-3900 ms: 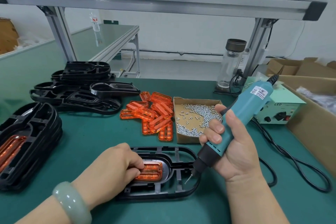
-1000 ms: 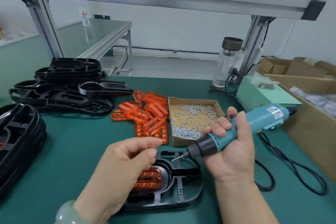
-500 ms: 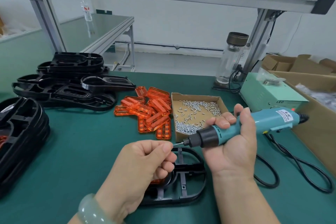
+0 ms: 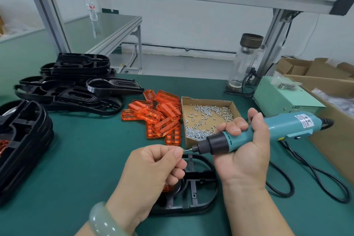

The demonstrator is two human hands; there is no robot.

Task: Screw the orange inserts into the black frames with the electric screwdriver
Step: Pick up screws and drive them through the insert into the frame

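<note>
My right hand (image 4: pixel 247 157) grips the teal electric screwdriver (image 4: pixel 258 132), held nearly level with its bit pointing left. My left hand (image 4: pixel 153 168) pinches a small screw (image 4: pixel 184 151) against the bit's tip. Beneath both hands a black frame (image 4: pixel 197 182) lies on the green mat; its orange insert (image 4: pixel 167 188) shows only as a sliver under my left hand. A heap of loose orange inserts (image 4: pixel 159 117) lies behind, beside a cardboard tray of screws (image 4: pixel 208 119).
Empty black frames (image 4: pixel 72 90) are piled at the back left, and a stack of frames (image 4: pixel 23 140) stands at the left edge. A green power box (image 4: pixel 283 99), a glass bottle (image 4: pixel 245 63), a black cable (image 4: pixel 314 174) and cardboard boxes (image 4: pixel 337 136) fill the right side.
My left hand left the orange insert, rose and brought a screw to the bit. The screwdriver swung from pointing down at the frame to lying almost level.
</note>
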